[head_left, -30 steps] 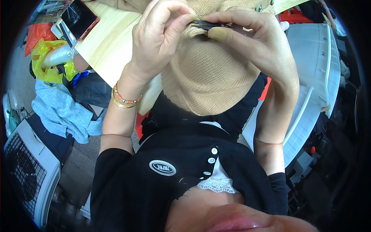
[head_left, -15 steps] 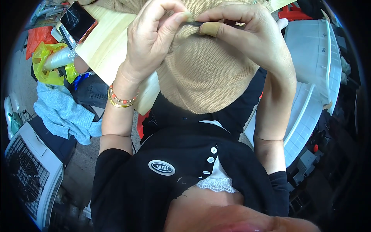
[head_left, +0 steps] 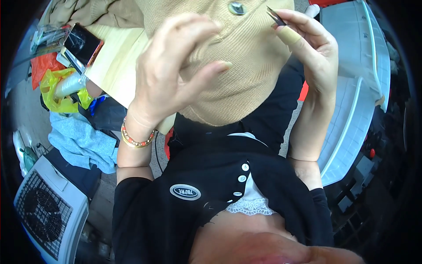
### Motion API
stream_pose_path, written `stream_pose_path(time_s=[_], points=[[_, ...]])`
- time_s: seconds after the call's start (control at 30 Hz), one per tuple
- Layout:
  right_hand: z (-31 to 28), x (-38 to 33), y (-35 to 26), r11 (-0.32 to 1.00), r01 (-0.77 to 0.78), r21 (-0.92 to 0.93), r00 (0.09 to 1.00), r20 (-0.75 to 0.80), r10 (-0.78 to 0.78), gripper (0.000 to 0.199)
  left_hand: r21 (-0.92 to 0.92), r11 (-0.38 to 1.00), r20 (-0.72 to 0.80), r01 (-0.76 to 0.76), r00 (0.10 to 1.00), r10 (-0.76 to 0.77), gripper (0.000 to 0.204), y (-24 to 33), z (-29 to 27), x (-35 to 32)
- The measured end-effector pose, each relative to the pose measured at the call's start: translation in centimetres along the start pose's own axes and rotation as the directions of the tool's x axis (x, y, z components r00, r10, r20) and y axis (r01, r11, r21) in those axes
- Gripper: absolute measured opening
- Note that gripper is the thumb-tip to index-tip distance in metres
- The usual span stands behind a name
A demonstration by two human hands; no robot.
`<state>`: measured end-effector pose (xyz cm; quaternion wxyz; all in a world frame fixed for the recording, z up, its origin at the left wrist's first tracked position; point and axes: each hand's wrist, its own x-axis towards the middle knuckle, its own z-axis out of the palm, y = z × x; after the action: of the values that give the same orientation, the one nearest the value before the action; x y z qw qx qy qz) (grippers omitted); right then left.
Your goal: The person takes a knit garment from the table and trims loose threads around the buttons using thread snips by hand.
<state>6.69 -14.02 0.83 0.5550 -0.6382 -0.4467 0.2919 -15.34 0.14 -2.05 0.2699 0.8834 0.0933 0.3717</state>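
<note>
Tan knit (head_left: 250, 83) beneath spread left grip (head_left: 169, 72), right grip (head_left: 314, 47) near edge, pinching dark tool (head_left: 278, 18)

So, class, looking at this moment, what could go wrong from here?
1. The small dark pointed tool in the right hand has bare tips close to the tan knit, so it might snag or nick the yarn.
2. The left hand is open over the knit; bare fingers could get pricked if the two hands meet carelessly.
3. The phone lies at the table's left edge and might get knocked off.
</note>
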Motion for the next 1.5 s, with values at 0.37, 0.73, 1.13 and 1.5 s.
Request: stream_pose_path(time_s=[0.37,0.73,1.13,1.5], points=[[1.1,0.3,-1.7,0.999,-0.012,-0.030,1.000,0.028,0.013,0.044,-0.030,0.999,0.153,0.014,0.988,-0.009,0.027,4.7,-3.4,-0.1],[-1.8,-3.3,-0.3,0.766,0.601,-0.230,0.754,0.481,-0.447,0.034,-0.050,0.991,0.353,0.122,0.931,-0.096,0.025,6.7,-8.9,-2.5],[0.2,-7.1,2.3,0.829,0.500,-0.249,0.855,0.294,-0.427,0.046,-0.071,0.951,0.165,0.302,0.944,-0.287,0.029,5.7,-2.9,-2.1],[1.1,-7.5,1.9,0.882,0.422,-0.212,0.897,0.241,-0.371,0.048,-0.187,0.945,0.308,0.269,0.929,-0.204,0.031,4.4,-2.8,-2.3]])
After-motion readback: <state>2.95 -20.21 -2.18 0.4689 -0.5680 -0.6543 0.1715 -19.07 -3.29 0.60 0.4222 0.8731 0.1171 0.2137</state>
